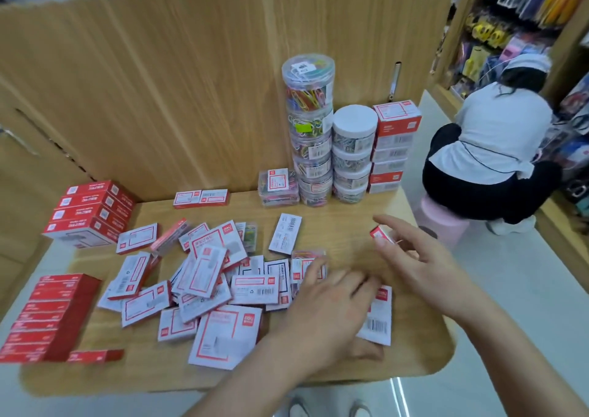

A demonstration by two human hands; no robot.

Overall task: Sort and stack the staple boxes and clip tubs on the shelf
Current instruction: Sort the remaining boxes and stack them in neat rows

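Left hand (330, 308) flat on boxes (253, 289), right hand (424, 257) round small box (381, 234)

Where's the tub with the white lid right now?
In the head view, the white-lid tub sits atop its stack at the table's back right, between the tall tub stack and the staple box stack.

Tall stack of clip tubs (309, 129): clear glossy plastic, paper labels (317, 153), coloured wire clips (307, 96) inside. Just right of it, shorter tubs (352, 161) of the same plastic, topped with a matt white plastic lid (354, 120). In front of it, loose staple boxes (207, 276) and one small staple box (382, 234) of smooth printed card, slightly glossy. Under it, shelf (344, 225) of pale wood-grain board, smooth, matt; behind it, back panel (165, 91) of the same.
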